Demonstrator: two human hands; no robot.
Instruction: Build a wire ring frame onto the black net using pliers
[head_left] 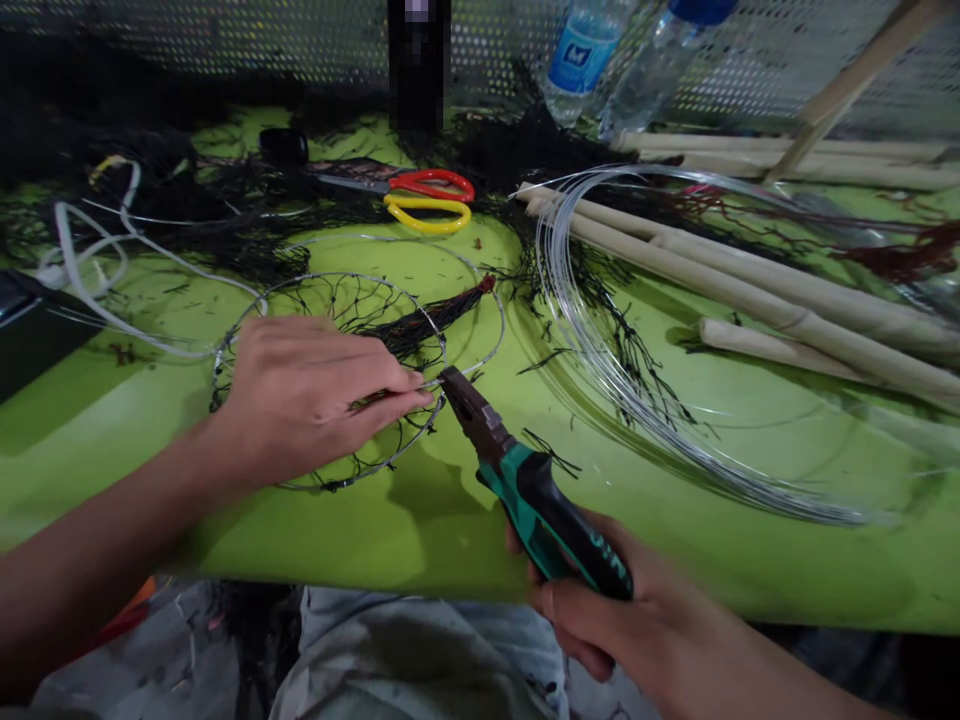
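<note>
My left hand [319,395] pinches a thin metal wire between thumb and fingers, over a wire ring [367,275] strung with black netting. My right hand [600,610] grips the green and black handles of a pair of pliers [517,460]. The plier jaws meet the wire just right of my left fingertips. Beyond that hand, a bundle of dark netting tied with a red end [487,284] lies on the green table.
Scissors with red and yellow handles [429,200] lie at the back. Coiled wire [577,310] and wooden sticks [750,290] fill the right side. Bottles [581,65] stand behind; white cable [75,260] and black netting [165,200] lie left.
</note>
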